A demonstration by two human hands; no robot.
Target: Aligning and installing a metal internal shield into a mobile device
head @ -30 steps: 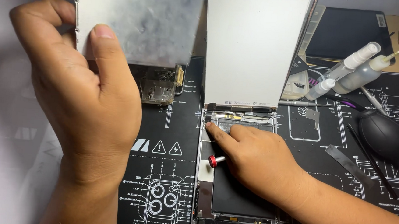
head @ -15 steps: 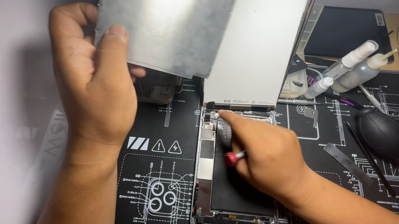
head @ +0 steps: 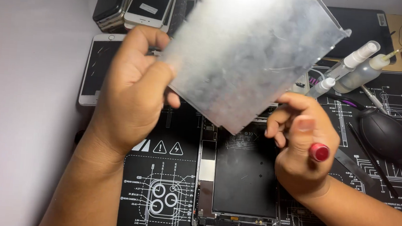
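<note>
My left hand (head: pixel 134 92) grips a thin silvery metal plate (head: pixel 250 50) by its left edge and holds it tilted above the mat. Beneath it lies an opened tablet body (head: pixel 239 177) with a black battery showing and a metal frame around it. My right hand (head: pixel 300 143) hovers over the tablet's upper right corner, close under the plate's lower edge. It holds a small tool with a red cap (head: pixel 319 152) against the palm; the tool's tip is hidden.
A black repair mat (head: pixel 158 190) with white diagrams covers the table. A black air blower (head: pixel 383 135), small squeeze bottles (head: pixel 360 67), tweezers and thin pry tools lie at the right. Several phones (head: pixel 138 2) are stacked at the back left, one white phone (head: pixel 98 68) flat beside them.
My left hand has lifted the metal plate up and rightward over the tablet, tilting it. My right hand came off the tablet's top connector area and rose with the red-capped tool.
</note>
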